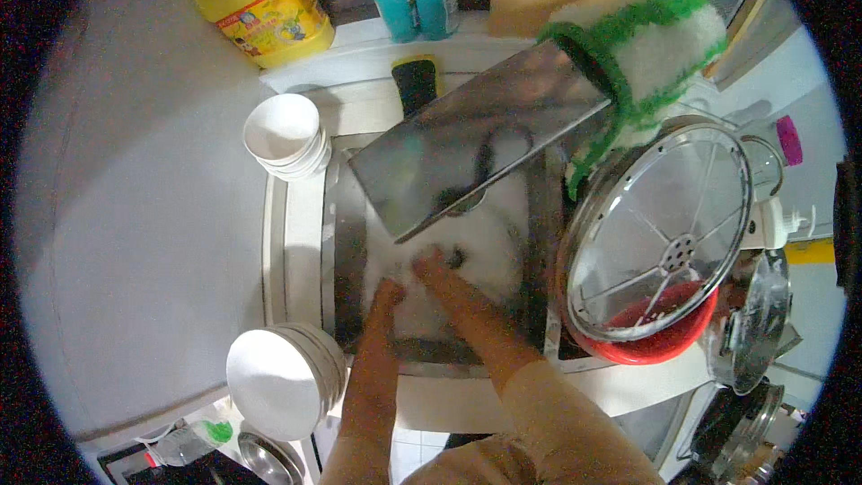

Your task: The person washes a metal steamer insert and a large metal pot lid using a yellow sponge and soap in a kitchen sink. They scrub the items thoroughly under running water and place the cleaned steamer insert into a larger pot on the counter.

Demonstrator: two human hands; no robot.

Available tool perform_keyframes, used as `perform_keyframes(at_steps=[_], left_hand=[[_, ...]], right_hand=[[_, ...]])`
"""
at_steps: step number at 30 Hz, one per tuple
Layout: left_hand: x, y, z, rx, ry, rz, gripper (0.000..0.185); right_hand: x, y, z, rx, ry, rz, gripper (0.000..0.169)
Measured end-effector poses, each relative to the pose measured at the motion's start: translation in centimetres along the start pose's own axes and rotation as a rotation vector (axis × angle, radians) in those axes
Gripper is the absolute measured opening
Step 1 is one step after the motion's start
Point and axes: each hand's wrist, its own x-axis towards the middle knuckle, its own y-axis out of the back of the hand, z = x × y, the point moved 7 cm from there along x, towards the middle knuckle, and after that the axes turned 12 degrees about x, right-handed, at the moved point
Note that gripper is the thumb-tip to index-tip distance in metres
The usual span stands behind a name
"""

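Both of my hands reach down into a metal sink point(347, 323) holding cloudy, whitish water. My left hand point(389, 293) is low in the sink, partly hidden by the water. Close beside it, to the right, my right hand point(429, 266) is also blurred by the water, near a small dark spot. What either hand holds cannot be made out. Above them a shiny metal panel point(471, 128) slants across the sink's upper part. A dark sponge with a yellow edge point(416, 84) lies behind the panel.
Stacked white bowls point(283, 128) and white plates point(276, 380) stand at the left. A green and white cloth point(646, 47) hangs at the upper right, above a round glass lid point(646, 236) and a red basin point(660, 343). A yellow jug point(266, 13) and teal bottles point(397, 3) line the back ledge.
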Motion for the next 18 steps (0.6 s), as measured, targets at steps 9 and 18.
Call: perform_keyframes(at_steps=[9, 18], left_hand=[[0.1, -0.3, 0.1, -0.039, 0.025, -0.008, 0.03], [0.3, 1.2, 0.6, -0.038, 0.009, 0.014, 0.031]], right_hand=[[-7.5, 5.2, 12.5, -0.12, -0.123, -0.051, 0.028], [-3.6, -0.7, -3.3, 0.019, 0.11, -0.093, 0.028]])
